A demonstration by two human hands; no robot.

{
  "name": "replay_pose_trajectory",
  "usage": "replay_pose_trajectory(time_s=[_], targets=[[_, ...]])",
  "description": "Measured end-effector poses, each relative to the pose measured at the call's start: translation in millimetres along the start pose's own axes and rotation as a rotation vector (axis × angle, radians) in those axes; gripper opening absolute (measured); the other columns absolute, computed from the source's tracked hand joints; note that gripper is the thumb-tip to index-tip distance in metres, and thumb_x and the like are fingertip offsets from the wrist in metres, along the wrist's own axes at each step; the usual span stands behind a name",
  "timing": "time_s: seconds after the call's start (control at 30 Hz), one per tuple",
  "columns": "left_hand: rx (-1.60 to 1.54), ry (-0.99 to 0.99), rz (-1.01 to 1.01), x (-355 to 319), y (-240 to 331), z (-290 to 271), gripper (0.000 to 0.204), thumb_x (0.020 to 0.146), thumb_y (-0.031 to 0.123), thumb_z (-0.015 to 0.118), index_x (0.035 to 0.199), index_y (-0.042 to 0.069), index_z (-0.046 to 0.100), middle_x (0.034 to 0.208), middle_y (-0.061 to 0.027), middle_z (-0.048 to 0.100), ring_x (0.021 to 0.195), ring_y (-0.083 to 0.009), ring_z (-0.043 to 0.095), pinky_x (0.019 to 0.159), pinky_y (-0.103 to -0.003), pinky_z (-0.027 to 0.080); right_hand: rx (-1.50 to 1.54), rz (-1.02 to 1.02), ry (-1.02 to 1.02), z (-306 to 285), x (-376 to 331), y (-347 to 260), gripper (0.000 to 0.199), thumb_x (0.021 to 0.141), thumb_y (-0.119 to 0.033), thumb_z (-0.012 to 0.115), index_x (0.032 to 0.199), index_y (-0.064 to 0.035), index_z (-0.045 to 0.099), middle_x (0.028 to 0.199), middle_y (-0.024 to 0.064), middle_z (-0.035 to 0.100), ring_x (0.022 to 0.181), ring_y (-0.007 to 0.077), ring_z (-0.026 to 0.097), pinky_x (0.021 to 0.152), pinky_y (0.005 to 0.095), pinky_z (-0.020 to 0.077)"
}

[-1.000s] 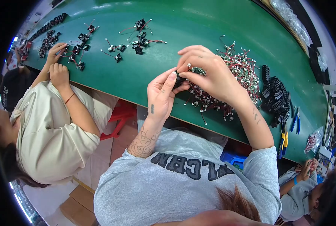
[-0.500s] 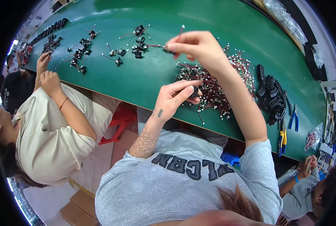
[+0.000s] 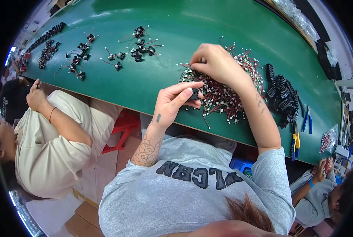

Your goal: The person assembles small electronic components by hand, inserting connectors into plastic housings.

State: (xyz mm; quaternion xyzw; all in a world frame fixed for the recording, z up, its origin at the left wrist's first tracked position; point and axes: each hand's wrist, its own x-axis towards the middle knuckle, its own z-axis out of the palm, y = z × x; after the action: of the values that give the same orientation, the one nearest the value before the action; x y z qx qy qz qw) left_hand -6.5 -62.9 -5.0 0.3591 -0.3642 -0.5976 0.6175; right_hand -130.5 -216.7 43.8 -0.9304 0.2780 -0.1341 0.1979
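Between the thumb and fingers of my left hand (image 3: 169, 103) sits a black plastic piece (image 3: 193, 95) made up of small blocks. This hand is just in front of the wire pile, near the table's front edge. My right hand (image 3: 218, 65) reaches over the far left side of the pile of short red and black wires with white connectors (image 3: 220, 94). Its thumb and forefinger are drawn together at the wires; what lies between them is hidden. Left of it, a cluster of black parts with wires attached (image 3: 141, 49) lies on the green table (image 3: 168, 23).
Black segmented strips (image 3: 282, 94) are heaped right of the pile, beside blue-handled pliers (image 3: 308, 122) and yellow-and-blue pliers (image 3: 295, 146). More wired parts (image 3: 79, 57) lie to the left. One co-worker (image 3: 53, 142) sits at left, another (image 3: 318, 197) at right.
My right hand, which held a black part with a red wire beside the cluster, has moved right to the pile without that part. My left hand has shifted slightly left, still holding its piece.
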Motion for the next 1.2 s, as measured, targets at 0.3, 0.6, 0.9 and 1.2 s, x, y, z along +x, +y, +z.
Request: replay_pose_trajectory(time_s=[0.3, 0.6, 0.9, 1.2], targets=[[-0.072, 0.031, 0.044, 2, 1, -1, 0.032, 0.097, 0.015, 0.049, 0.120, -0.005, 0.058, 0.097, -0.0161, 0.065, 0.074, -0.0154, 0.062, 0.071, -0.024, 0.056, 0.749, 0.240, -0.032, -33, 6, 3, 0.011, 0.082, -0.013, 0.067, 0.086, -0.0027, 0.068, 0.079, 0.0068, 0.070, 0.062, 0.0101, 0.060, 0.055, 0.0206, 0.0456], [-0.137, 0.090, 0.113, 4, 0, 0, 0.033, 0.098, 0.015, 0.047, 0.122, -0.006, 0.055, 0.114, -0.0197, 0.061, 0.078, -0.0147, 0.061, 0.069, -0.025, 0.056, 0.977, 0.145, -0.134, -28, 6, 5, 0.011, 0.081, -0.011, 0.069, 0.088, -0.0027, 0.068, 0.079, 0.0075, 0.070, 0.062, 0.0079, 0.060, 0.055, 0.0157, 0.0449], [-0.133, 0.112, 0.109, 4, -1, 1, 0.033, 0.099, 0.016, 0.046, 0.122, -0.006, 0.054, 0.119, -0.0206, 0.059, 0.079, -0.0147, 0.060, 0.069, -0.025, 0.056, 0.872, 0.133, -0.218, -24, -3, 2, 0.012, 0.077, -0.004, 0.071, 0.089, -0.0006, 0.072, 0.079, 0.0062, 0.069, 0.065, 0.0077, 0.060, 0.060, 0.0160, 0.0479], [-0.190, 0.131, 0.145, 6, -5, -2, 0.033, 0.099, 0.017, 0.047, 0.124, -0.005, 0.051, 0.110, -0.0190, 0.060, 0.083, -0.0158, 0.059, 0.070, -0.025, 0.056, 0.941, 0.143, -0.194, -26, -6, 2, 0.013, 0.077, 0.002, 0.069, 0.090, 0.0001, 0.072, 0.081, 0.0067, 0.070, 0.067, 0.0084, 0.061, 0.063, 0.0162, 0.0496]])
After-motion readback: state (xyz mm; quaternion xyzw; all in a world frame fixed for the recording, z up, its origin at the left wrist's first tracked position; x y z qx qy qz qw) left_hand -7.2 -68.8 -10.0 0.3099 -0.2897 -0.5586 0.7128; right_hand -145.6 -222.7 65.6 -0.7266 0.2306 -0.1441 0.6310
